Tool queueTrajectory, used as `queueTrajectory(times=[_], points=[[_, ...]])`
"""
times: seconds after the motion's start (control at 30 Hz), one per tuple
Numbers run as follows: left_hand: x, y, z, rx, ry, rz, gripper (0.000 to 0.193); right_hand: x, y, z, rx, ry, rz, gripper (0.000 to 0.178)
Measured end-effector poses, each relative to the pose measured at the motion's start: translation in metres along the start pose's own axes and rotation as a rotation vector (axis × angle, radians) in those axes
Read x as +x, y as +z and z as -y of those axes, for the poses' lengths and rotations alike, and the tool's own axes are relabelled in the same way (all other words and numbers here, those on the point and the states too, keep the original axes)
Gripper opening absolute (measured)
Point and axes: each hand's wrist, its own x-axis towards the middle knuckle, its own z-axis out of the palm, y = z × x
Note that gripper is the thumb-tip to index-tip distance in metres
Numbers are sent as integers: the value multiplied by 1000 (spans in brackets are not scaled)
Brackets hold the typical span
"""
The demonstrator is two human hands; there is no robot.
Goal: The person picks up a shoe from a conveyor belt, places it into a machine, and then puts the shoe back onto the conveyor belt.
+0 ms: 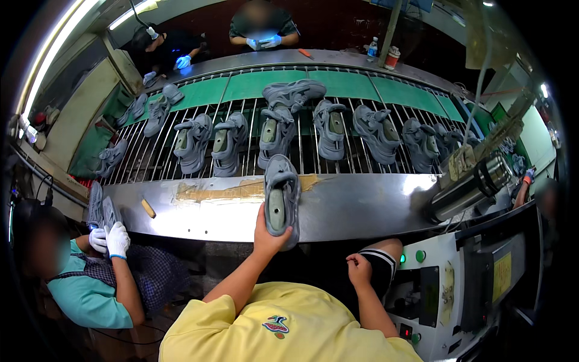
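My left hand (269, 236) grips a grey sneaker (288, 181) by its heel end, holding it over the near edge of the metal table (362, 199). The shoe's toe points away from me, and a pale green last with a small hole fills its opening. Beside my right thigh, my right hand (360, 269) hangs low with its fingers curled in and nothing visible in them. Just beyond the held shoe, another grey sneaker (277, 136) stands on the roller conveyor (247, 154), with a further sneaker (294, 92) lying crosswise behind it.
More grey sneakers (227, 145) line the rollers. A steel thermos (470, 187) leans at the right above a control box (422, 289) with green buttons. At left, a gloved co-worker (90, 289) holds shoes. A yellowish stick (148, 208) lies on the table. Two people work across the conveyor.
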Motion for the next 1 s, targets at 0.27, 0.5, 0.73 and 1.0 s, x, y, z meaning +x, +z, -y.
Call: queueTrajectory(times=[0.27,0.5,0.73,1.0], points=[[7,-101,14,-1051,-602,-185,63,-4,0,5,33,1,29,9],[-73,-186,49,-1212,-473,-482,71,-3,9,13,-90,-15,36,11],[41,-319,91,-992,-251,-648,61,16,30,25,-233,107,48,8],[266,-451,234,-764,-251,-650,45,24,43,31,-323,10,38,6]])
